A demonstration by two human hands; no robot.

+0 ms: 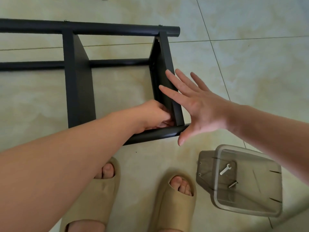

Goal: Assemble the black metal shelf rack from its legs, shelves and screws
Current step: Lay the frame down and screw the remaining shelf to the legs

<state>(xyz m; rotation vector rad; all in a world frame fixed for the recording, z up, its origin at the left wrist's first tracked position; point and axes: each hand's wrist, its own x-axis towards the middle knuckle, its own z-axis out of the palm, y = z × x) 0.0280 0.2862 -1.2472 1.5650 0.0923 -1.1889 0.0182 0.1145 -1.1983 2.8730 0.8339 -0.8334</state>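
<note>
Standing in tan slippers (173, 206) on the tiled floor (250, 56), you have a clear plastic tub (207, 174) just beside your right foot. Inside it lie a small flat spanner (225, 169) and one screw (233, 184). Beyond it, your left hand (155, 114) is tucked into the corner where the end shelf (164, 64) meets the near leg (155, 133), fingers curled; whether they pinch anything is hidden. Your right hand (197, 108) is held flat by that shelf's edge, fingers straight and spread wide. The black rack (117, 61) lies on its side on the floor, its second shelf (78, 89) joined to the far leg (108, 29).
</note>
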